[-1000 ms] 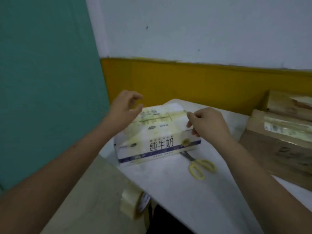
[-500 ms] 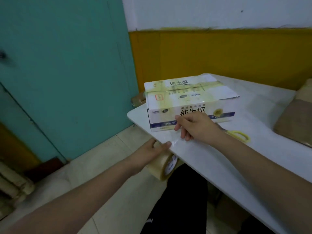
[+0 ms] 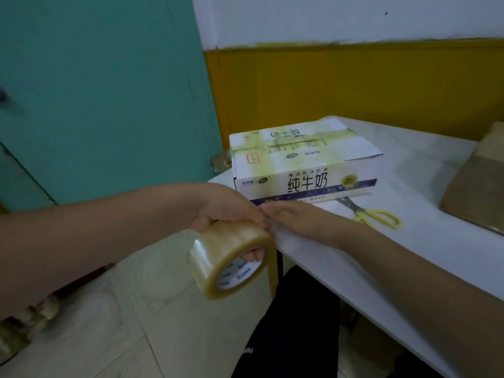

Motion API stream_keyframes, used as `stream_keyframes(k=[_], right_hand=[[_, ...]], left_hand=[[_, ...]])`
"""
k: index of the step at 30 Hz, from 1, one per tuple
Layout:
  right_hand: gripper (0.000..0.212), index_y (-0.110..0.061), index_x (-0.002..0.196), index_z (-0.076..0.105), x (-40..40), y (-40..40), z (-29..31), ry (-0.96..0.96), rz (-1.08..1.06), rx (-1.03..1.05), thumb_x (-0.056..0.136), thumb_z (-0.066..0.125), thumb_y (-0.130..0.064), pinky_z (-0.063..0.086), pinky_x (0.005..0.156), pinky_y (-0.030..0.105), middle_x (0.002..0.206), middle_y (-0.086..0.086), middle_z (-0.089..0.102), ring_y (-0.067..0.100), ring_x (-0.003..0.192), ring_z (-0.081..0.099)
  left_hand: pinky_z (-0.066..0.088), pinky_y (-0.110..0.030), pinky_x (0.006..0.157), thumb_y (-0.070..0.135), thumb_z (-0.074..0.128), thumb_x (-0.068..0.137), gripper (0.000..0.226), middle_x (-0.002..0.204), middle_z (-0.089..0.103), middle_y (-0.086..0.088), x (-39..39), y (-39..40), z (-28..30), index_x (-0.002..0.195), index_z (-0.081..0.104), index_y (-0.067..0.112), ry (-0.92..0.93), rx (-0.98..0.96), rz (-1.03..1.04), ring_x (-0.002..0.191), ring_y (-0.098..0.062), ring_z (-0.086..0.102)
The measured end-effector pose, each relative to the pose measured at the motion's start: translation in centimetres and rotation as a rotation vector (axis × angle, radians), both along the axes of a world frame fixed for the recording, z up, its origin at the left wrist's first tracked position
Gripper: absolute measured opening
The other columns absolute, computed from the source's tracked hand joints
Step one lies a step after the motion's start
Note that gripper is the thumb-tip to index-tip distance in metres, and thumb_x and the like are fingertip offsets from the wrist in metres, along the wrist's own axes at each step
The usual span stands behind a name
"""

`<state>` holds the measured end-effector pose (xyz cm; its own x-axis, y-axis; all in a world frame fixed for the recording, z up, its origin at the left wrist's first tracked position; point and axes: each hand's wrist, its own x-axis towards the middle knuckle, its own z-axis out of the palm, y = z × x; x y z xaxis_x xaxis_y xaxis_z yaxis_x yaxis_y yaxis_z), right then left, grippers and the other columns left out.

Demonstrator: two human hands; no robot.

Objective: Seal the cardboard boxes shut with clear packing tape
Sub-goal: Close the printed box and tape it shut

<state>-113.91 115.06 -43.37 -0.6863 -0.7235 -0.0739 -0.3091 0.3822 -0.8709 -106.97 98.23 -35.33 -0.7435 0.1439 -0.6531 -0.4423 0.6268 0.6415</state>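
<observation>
A white milk carton box [image 3: 305,165] with blue trim and yellowish tape strips across its top stands at the near left corner of the white table [image 3: 409,241]. My left hand [image 3: 226,208] grips a roll of clear packing tape [image 3: 231,259] just off the table's corner, fingers through its core. My right hand [image 3: 300,219] lies on the table in front of the box, its fingertips meeting the left hand at the roll; whether it pinches the tape end is unclear.
Yellow-handled scissors [image 3: 373,215] lie on the table right of my right hand. A brown cardboard box [image 3: 480,192] sits at the right edge. A teal door [image 3: 95,91] and yellow wall panel [image 3: 354,85] stand behind; tiled floor below.
My left hand dropped from the box top to the tape roll below the table edge and lifted it up. My right hand came down from the box top to the table.
</observation>
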Motion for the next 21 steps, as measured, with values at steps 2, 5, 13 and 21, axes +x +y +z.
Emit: stream_keyframes(k=[2,5,13,21], right_hand=[[0.047,-0.012,0.096,0.07,0.1,0.5,1.1,-0.195,0.017,-0.076,0.095,0.046,-0.053,0.05,0.083,0.016,0.093,0.006,0.072,0.012,0.089,0.065],[0.03,-0.008,0.091,0.069,-0.4,2.4,3.1,-0.441,-0.065,-0.184,0.083,0.07,-0.037,0.053,0.066,0.02,0.078,0.006,0.067,0.013,0.068,0.061],[0.002,-0.008,0.083,0.076,-2.2,10.7,9.7,-0.017,-0.424,-0.18,0.085,0.074,-0.009,0.051,0.058,0.018,0.072,0.006,0.073,0.008,0.059,0.061],[0.007,-0.017,0.088,0.079,-8.8,13.4,13.3,0.385,-0.436,0.106,0.084,0.079,-0.021,0.054,0.065,0.015,0.079,-0.003,0.076,0.001,0.068,0.065]], left_hand=[[0.064,-0.037,0.075,0.022,0.062,0.099,0.029,0.105,0.074,-0.023,0.2,0.3,1.0,0.12,0.07,0.004,0.065,0.056,0.009,0.076,-0.027,0.071],[0.057,-0.024,0.055,0.028,0.068,0.096,0.017,0.087,0.076,-0.008,0.6,0.7,1.9,0.104,0.078,0.017,0.237,0.016,0.055,0.063,-0.017,0.07],[0.059,-0.024,0.059,0.035,0.068,0.095,0.03,0.084,0.078,-0.001,-0.2,7.8,1.9,0.121,0.069,0.019,0.401,0.232,0.183,0.065,-0.012,0.073],[0.045,-0.048,0.109,0.065,0.062,0.071,0.091,0.149,0.048,0.013,-2.1,17.1,-1.4,0.151,0.018,0.057,0.634,0.479,0.315,0.131,-0.024,0.055]])
